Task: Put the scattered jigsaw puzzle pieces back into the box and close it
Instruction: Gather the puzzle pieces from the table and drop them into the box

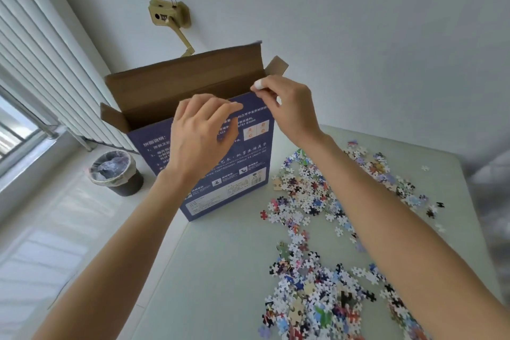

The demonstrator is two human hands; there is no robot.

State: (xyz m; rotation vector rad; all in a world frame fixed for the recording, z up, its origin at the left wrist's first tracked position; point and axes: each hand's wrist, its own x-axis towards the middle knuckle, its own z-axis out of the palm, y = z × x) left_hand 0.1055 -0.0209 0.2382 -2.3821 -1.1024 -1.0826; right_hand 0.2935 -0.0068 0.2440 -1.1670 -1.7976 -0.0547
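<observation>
Cardboard is the weak point: the box (220, 174) stands upright on its narrow end at the left edge of the table (220, 270), top flaps spread open, and both hands are at its upper rim. Standing that tall and near the edge, it looks easy to tip toward the floor if either hand pushes or pulls sideways, and a hard tug at the rim could crease or tear the front wall. Pieces dropped from above the opening might also bounce off the flaps and miss. The left hand (198, 132) lies against the blue front wall just under the rim, its fingers (229, 107) curled loosely together with the tips at the top edge; whether they hold a piece I cannot tell. The right hand (287, 107) is at the right corner of the opening, fingers (260, 85) closed narrowly in a pinch on something small and white, possibly a piece, though it is too small to be sure. The pieces (309, 270) are almost all on the table, scattered in loose heaps to the right of the box and toward the near edge, so I judge the refilling barely begun and the closing far off.
</observation>
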